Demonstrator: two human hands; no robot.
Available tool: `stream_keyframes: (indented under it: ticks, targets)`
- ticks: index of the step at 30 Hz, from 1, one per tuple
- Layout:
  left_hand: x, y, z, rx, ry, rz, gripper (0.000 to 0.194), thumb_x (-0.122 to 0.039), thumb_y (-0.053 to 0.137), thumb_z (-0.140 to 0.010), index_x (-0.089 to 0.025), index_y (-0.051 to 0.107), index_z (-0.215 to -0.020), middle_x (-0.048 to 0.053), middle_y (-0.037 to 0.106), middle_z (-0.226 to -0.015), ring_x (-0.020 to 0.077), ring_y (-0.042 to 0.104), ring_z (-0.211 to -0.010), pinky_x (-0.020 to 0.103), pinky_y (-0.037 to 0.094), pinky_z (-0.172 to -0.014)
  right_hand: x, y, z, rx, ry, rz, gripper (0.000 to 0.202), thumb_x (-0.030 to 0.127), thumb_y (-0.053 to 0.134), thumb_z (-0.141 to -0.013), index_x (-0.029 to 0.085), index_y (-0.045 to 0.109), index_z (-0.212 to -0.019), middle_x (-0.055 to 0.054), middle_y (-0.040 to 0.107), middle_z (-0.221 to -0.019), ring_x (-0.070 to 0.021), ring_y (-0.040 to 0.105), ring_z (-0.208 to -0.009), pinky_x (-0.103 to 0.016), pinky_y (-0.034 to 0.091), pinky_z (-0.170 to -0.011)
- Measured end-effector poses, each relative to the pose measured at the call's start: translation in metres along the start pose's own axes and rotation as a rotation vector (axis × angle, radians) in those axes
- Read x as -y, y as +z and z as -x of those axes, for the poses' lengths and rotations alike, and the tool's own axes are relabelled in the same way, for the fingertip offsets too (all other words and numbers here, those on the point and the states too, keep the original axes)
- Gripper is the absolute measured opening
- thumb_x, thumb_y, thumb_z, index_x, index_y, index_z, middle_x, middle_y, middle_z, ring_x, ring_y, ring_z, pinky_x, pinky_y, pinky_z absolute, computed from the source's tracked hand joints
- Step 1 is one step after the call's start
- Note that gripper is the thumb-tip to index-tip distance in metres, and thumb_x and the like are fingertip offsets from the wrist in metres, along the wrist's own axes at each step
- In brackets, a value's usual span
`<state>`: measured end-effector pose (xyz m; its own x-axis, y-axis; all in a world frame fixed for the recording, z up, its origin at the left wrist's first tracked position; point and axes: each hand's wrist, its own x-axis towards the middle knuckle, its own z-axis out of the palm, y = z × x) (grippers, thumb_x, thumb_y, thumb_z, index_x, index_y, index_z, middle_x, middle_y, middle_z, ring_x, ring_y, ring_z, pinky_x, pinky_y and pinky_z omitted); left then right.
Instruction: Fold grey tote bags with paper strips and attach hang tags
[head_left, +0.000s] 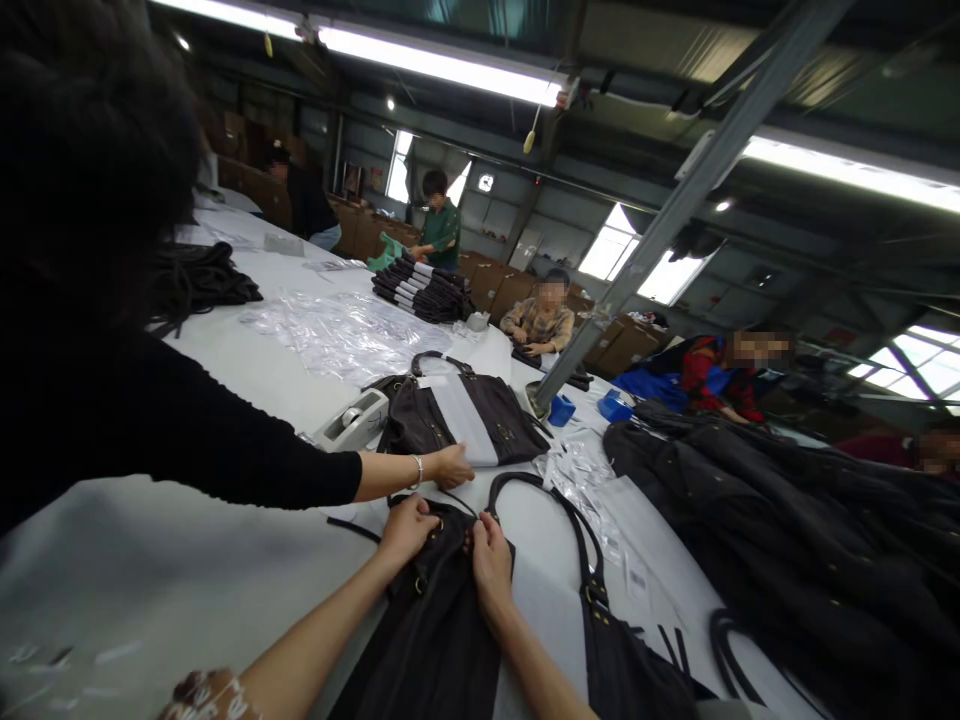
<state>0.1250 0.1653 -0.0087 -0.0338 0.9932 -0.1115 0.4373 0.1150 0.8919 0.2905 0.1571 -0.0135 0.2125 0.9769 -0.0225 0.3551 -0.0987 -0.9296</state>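
A black handbag (pixel 427 620) lies on the table in front of me, with brass rings and studs near its top. My left hand (pixel 409 528) is closed on the bag's upper left edge, beside a brass ring. On the other side of that top edge, my right hand (pixel 491 568) pinches the bag's material, its fingertips partly hidden. A thin dark cord (pixel 457 502) runs just beyond my fingers. The looped handle (pixel 581 515) and a white paper wrap (pixel 551 610) lie to the right. A co-worker's hand (pixel 454 466) with a bracelet reaches in just beyond mine.
Beyond my hands sits another black bag (pixel 420 415) with a white band, next to a tape dispenser (pixel 354 420). Clear plastic bags (pixel 337 330) cover part of the table. A metal post (pixel 675 200) rises at right, near a heap of black bags (pixel 787 510). Several people work around.
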Motion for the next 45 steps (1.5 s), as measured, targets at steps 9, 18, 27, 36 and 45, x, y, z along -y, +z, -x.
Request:
stream_keyframes:
  ticks: [9,18,27,36,45]
  targets:
    - [0.003,0.009,0.013,0.315,0.002,0.273,0.021,-0.028,0.054,-0.073,-0.016,0.055,-0.055,-0.003,0.052,-0.056,0.0164,0.053,-0.066,0.025,0.038,-0.065,0.002,-0.003,0.013,0.053,-0.103,-0.065,0.042,0.041,0.046,-0.08,0.019,0.064,-0.111,-0.006,0.07,-0.096,-0.0221,0.064,-0.092,-0.032,0.052,-0.075]
    - [-0.007,0.01,0.021,0.469,-0.137,0.695,0.021,-0.022,0.059,-0.064,-0.018,0.057,-0.084,-0.001,0.061,-0.074,0.0123,0.056,-0.066,0.024,0.042,-0.065,0.021,-0.005,0.027,0.019,-0.139,-0.204,0.045,0.05,0.051,-0.08,0.02,0.061,-0.112,-0.007,0.067,-0.107,-0.0218,0.061,-0.1,-0.032,0.05,-0.085]
    - [-0.009,0.006,0.008,0.498,-0.332,0.833,0.024,-0.025,0.068,-0.059,-0.016,0.058,-0.078,-0.001,0.06,-0.066,0.012,0.056,-0.06,0.025,0.044,-0.064,0.041,-0.012,0.01,0.156,0.079,-0.173,0.037,0.03,0.069,-0.058,0.017,0.068,-0.093,-0.002,0.07,-0.072,-0.0205,0.064,-0.067,-0.028,0.05,-0.058]
    - [-0.004,-0.011,0.007,0.648,-0.393,0.816,0.028,-0.031,0.071,-0.053,-0.015,0.06,-0.074,0.0,0.061,-0.068,0.0124,0.055,-0.06,0.026,0.043,-0.061,0.054,-0.011,0.01,0.302,0.24,-0.4,0.032,0.034,0.068,-0.063,0.014,0.067,-0.088,-0.003,0.068,-0.067,-0.0169,0.062,-0.058,-0.027,0.049,-0.055]
    - [-0.002,-0.002,-0.001,0.39,-0.323,0.542,0.015,-0.022,0.06,-0.061,-0.018,0.052,-0.073,-0.005,0.051,-0.058,0.0107,0.049,-0.053,0.022,0.033,-0.049,0.072,-0.016,-0.005,0.245,0.07,0.417,0.012,0.024,0.064,-0.066,0.016,0.057,-0.072,-0.004,0.065,-0.069,-0.0193,0.061,-0.07,-0.026,0.043,-0.06]
